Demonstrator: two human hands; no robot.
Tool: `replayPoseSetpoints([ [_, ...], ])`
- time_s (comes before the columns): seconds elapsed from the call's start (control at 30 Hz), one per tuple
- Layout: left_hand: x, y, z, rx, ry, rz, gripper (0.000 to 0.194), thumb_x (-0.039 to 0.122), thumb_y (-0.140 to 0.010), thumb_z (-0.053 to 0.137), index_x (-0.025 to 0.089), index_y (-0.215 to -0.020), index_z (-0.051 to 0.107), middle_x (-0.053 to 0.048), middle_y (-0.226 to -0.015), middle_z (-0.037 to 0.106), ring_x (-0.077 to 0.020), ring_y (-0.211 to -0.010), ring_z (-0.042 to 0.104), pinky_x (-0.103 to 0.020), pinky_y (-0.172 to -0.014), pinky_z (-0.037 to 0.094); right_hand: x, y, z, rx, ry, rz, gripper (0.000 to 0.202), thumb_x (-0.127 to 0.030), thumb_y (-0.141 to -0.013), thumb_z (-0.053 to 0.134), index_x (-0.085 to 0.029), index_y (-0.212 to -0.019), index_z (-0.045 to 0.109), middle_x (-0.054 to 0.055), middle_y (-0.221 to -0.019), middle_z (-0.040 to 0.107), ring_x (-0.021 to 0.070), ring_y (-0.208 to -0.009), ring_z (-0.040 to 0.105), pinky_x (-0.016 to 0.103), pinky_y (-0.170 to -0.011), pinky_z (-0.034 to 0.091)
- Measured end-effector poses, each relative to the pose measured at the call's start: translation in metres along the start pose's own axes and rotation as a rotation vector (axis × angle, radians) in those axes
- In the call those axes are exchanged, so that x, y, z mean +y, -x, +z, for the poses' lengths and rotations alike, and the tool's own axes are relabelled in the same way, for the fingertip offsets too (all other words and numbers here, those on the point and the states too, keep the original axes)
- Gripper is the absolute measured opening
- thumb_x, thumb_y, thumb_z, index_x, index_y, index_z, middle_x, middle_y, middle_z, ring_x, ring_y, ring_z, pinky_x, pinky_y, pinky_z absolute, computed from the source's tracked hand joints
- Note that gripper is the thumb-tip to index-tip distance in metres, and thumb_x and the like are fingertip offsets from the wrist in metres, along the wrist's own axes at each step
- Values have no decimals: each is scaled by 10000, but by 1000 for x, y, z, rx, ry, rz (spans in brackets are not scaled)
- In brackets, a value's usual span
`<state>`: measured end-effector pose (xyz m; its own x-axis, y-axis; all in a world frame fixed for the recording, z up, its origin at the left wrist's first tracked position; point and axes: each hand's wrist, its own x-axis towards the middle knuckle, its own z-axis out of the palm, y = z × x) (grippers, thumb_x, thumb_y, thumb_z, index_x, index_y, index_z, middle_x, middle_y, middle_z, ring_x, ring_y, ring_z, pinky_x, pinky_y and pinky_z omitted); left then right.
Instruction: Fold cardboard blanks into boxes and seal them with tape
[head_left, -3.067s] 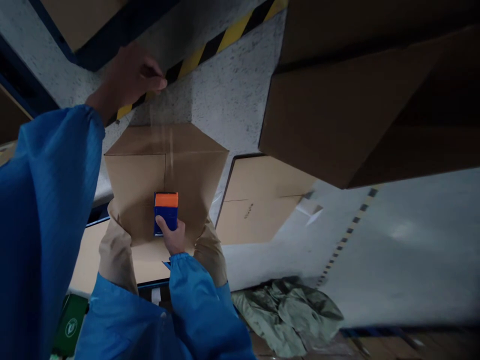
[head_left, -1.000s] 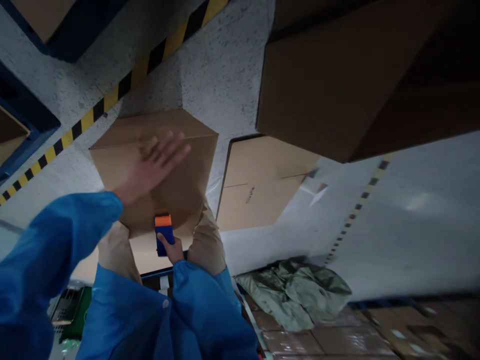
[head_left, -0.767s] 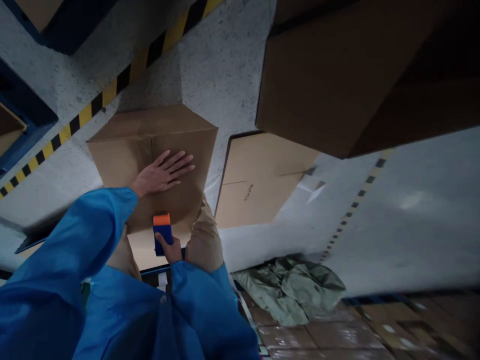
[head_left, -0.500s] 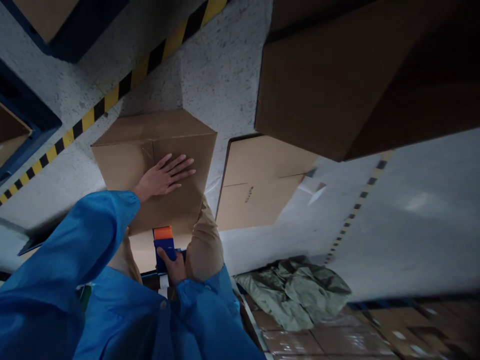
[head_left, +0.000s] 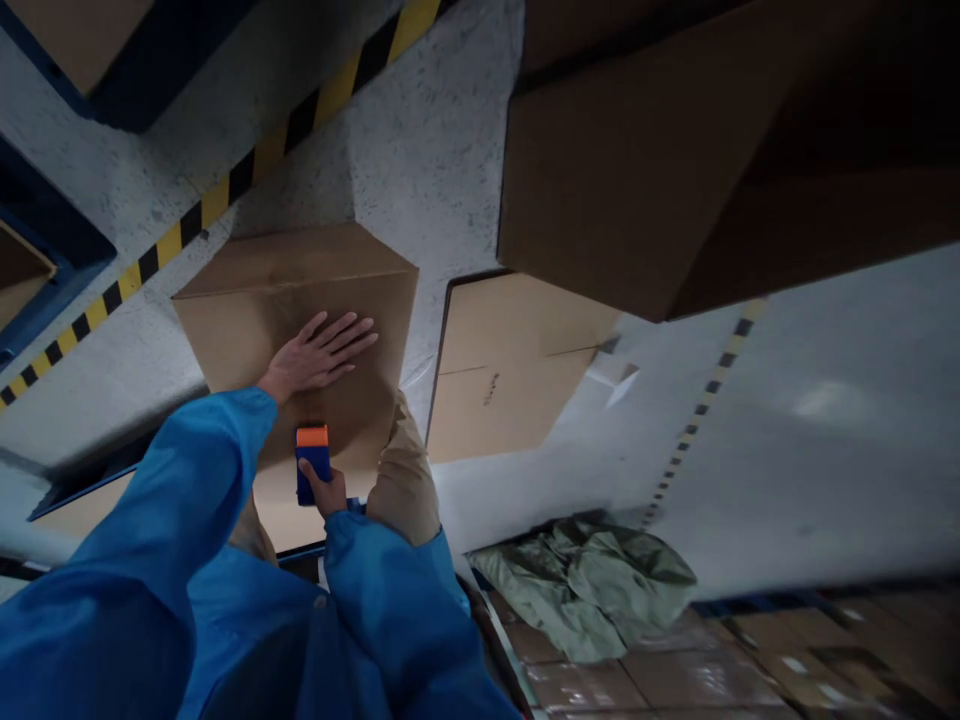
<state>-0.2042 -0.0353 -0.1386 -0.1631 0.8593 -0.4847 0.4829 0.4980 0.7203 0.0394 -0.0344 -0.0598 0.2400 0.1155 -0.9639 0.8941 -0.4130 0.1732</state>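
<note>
A closed brown cardboard box (head_left: 345,390) stands between my legs. My left hand (head_left: 319,352) lies flat on its top, fingers spread. Closer to my body, my right hand (head_left: 326,490) is wrapped round a blue and orange tape dispenser (head_left: 313,465). The dispenser's orange end points away from me, over the near side of the box. Whether it touches the cardboard, I cannot tell. Most of my right fingers are hidden behind the dispenser.
A flattened cardboard carton (head_left: 517,370) lies right of the box. A large dark cardboard box (head_left: 622,190) rises at upper right. Yellow-black floor tape (head_left: 240,178) runs behind, near blue pallets (head_left: 64,225). A green cloth (head_left: 592,585) is heaped over wrapped cartons at lower right.
My right hand has moved the tape dispenser forward, away from my body and up to the box. My left hand stays flat on the top. The view has shifted slightly.
</note>
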Motion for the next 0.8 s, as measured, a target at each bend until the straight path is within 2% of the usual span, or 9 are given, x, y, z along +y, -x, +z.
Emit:
replayPoseSetpoints([
  [0.07,-2,-7,-18,85,-49,-93,586,447,-1037,186,267,-1595,214,-25,-1647,198,-240,-1532,123,-565,-1237,104,-1,2,0,4,3,-12,644,-703,-537,774,-102,-757,699,85,-646,683,254,-713,693,308,-593,563],
  [0.17,-13,-26,-59,243,-140,-216,651,509,-1020,153,217,-1599,201,-10,-1659,158,-259,-1541,3,-581,-1231,26,0,3,0,10,5,-24,620,-692,-540,781,-107,-732,705,91,-647,689,262,-728,695,310,-604,563],
  [0.23,-21,-37,-80,264,-189,-253,708,555,-995,99,196,-1601,171,20,-1654,185,-211,-1529,-102,-532,-1240,-14,3,2,-1,15,7,-28,612,-688,-554,777,-109,-741,713,90,-663,696,263,-745,695,311,-618,565],
  [0.3,-23,-37,-84,243,-215,-283,750,588,-970,45,196,-1595,181,39,-1638,240,-153,-1500,-195,-495,-1241,-52,5,2,-2,19,14,-28,608,-685,-565,775,-108,-749,719,91,-672,699,263,-751,695,314,-628,567],
  [0.37,-16,-25,-70,203,-208,-253,731,574,-975,55,207,-1589,205,38,-1633,254,-143,-1498,-208,-515,-1238,-70,5,2,-3,18,23,-28,605,-679,-569,778,-105,-749,721,91,-669,697,263,-745,694,316,-631,567],
  [0.47,-2,5,-27,47,-127,-45,613,474,-1012,182,260,-1582,253,24,-1637,240,-185,-1541,-5,-544,-1245,55,1,4,-4,13,29,-37,595,-667,-569,787,-104,-751,722,88,-655,689,257,-736,695,311,-628,564],
  [0.57,-3,25,10,-21,-72,-3,553,427,-1023,223,362,-1572,250,62,-1633,238,-192,-1532,110,-522,-1243,162,-6,4,0,15,19,-49,584,-658,-567,794,-105,-734,713,82,-617,670,252,-708,694,307,-604,556],
  [0.67,-15,26,21,-4,-74,-3,545,434,-1036,180,376,-1577,198,77,-1646,178,-184,-1532,76,-519,-1254,138,-11,2,6,29,-8,-64,569,-650,-571,792,-107,-714,701,74,-590,656,246,-675,688,309,-585,551],
  [0.8,-19,18,15,22,-83,23,556,448,-1035,197,358,-1583,182,65,-1657,122,-204,-1535,37,-544,-1256,92,-10,-1,5,57,-37,-108,496,-605,-595,796,-133,-716,701,56,-599,665,234,-682,692,304,-600,550],
])
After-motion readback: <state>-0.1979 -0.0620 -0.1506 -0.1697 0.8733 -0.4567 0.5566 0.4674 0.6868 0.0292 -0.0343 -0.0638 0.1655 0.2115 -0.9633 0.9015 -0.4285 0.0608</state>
